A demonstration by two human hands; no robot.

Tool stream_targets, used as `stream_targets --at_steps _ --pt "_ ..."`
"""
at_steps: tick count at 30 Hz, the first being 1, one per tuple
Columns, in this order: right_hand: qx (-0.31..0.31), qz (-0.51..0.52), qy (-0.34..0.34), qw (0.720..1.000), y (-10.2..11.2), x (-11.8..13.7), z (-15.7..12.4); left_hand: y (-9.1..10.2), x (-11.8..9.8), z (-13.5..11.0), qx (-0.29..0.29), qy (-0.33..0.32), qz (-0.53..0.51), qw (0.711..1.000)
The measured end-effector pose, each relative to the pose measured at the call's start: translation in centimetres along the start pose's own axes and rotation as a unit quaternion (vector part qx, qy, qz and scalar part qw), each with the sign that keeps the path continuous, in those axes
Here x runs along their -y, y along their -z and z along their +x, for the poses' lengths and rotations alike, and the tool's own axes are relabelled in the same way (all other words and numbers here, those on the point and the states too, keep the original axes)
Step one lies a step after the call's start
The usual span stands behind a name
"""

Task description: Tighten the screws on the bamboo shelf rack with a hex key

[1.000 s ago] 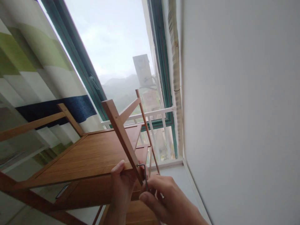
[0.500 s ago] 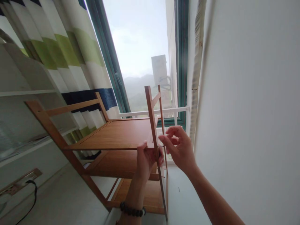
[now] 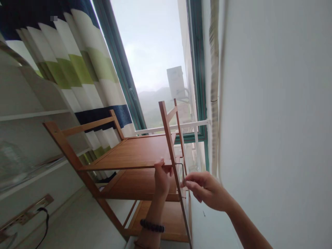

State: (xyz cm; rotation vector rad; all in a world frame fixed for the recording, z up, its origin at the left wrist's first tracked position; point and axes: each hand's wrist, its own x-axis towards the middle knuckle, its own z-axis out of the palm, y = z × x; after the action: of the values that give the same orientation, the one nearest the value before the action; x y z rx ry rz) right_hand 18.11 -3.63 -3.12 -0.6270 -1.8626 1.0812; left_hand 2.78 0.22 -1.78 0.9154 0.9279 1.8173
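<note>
A wooden shelf unit point(image 3: 140, 149) with several tiers stands in front of me. My left hand point(image 3: 162, 180), with a dark bead bracelet point(image 3: 152, 226) on its wrist, is closed around the front edge of the top shelf, close to the right front post point(image 3: 168, 133). On the outer side of that post, an L-shaped hex key point(image 3: 183, 170) sticks out at shelf height, its short arm against the post and its long arm hanging down. My right hand point(image 3: 209, 190) pinches the lower end of the long arm between thumb and fingers.
A small screw point(image 3: 204, 213) lies on the white surface at the right. Behind the unit are a window with a white rail point(image 3: 181, 125) and a striped curtain point(image 3: 75, 69). White shelving point(image 3: 33, 114) and a socket strip with a black cord point(image 3: 46, 221) are at left; a white wall point(image 3: 275, 103) is at right.
My right hand has moved down, and the hex key's long arm now points downward. My left hand still grips the shelf edge. The view has shifted slightly.
</note>
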Motion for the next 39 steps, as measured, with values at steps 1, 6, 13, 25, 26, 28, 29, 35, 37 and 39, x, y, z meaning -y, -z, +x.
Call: stream_targets --at_steps 1,6,13,25,26,28,29,35,37,39 --pt "0.022 0.040 -0.010 0.999 -0.2 0.2 -0.4 -0.1 0.1 0.0 -0.014 0.013 -0.002 1.000" --pt "0.019 0.137 0.015 0.990 -0.6 1.8 -0.5 -0.4 0.0 -0.3 -0.062 0.061 0.000 0.996" --pt "-0.110 0.113 0.047 0.986 -0.8 2.3 2.8 -0.3 -0.4 -0.6 -0.035 0.084 0.029 0.995" --pt "-0.001 0.110 -0.042 0.993 0.0 1.4 -0.2 0.0 -0.1 -0.5 -0.013 0.088 0.032 0.996" --pt "0.006 0.145 -0.032 0.989 -0.2 1.8 -0.4 0.0 0.0 -0.4 -0.020 0.084 0.029 0.996" --pt "-0.001 0.178 -0.002 0.984 -0.7 2.2 -0.2 -0.1 0.0 -0.5 -0.030 0.081 0.025 0.996" --pt "-0.013 0.179 0.009 0.984 -1.0 2.3 0.0 -0.1 -0.1 -0.5 -0.032 0.085 0.027 0.996" --pt "-0.105 0.094 0.019 0.990 -1.3 1.7 2.3 0.0 -0.4 -0.7 -0.024 0.104 0.046 0.993" --pt "-0.145 0.038 0.014 0.989 -0.8 1.0 2.9 0.1 -0.4 -0.7 -0.020 0.105 0.044 0.993" --pt "-0.152 -0.009 -0.008 0.988 -0.2 0.4 2.9 0.2 -0.3 -0.6 -0.016 0.103 0.042 0.994"
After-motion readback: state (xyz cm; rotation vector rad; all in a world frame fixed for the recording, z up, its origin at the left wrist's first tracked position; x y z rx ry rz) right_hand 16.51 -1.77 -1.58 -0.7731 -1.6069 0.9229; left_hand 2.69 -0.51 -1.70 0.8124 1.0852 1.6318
